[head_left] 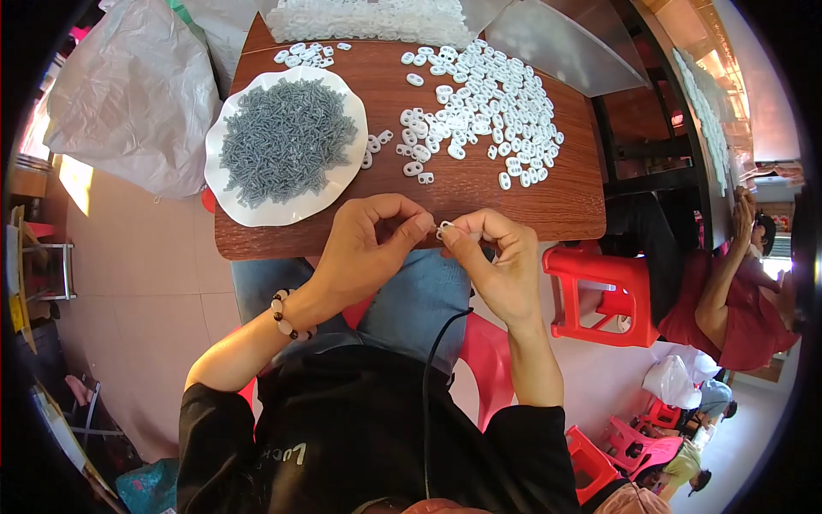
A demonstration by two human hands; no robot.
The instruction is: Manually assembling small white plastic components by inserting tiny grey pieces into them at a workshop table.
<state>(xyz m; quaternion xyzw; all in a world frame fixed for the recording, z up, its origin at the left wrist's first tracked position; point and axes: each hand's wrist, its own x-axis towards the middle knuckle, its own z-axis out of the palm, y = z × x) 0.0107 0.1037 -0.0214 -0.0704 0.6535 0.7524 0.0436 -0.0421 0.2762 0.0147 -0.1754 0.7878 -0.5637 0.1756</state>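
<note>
My right hand (499,265) pinches a small white plastic piece with an opening (443,230) between thumb and fingertips, just over the near edge of the table. Thumb and forefinger of my left hand (368,240) are pressed together right beside that piece. Whatever sits between the left fingertips is too small to make out. Just beyond my left hand stands a white wavy-rimmed plate (358,158) heaped with small grey translucent plastic pegs (287,141). Many white oval pieces with two holes (479,111) lie spread over the table beyond my right hand.
The brown wooden table (385,86) carries a pile of white parts (364,19) at its far edge and a translucent panel (561,51) at far right. A red stool (604,287) and a seated person (728,300) are at the right. A large white sack (133,94) stands left.
</note>
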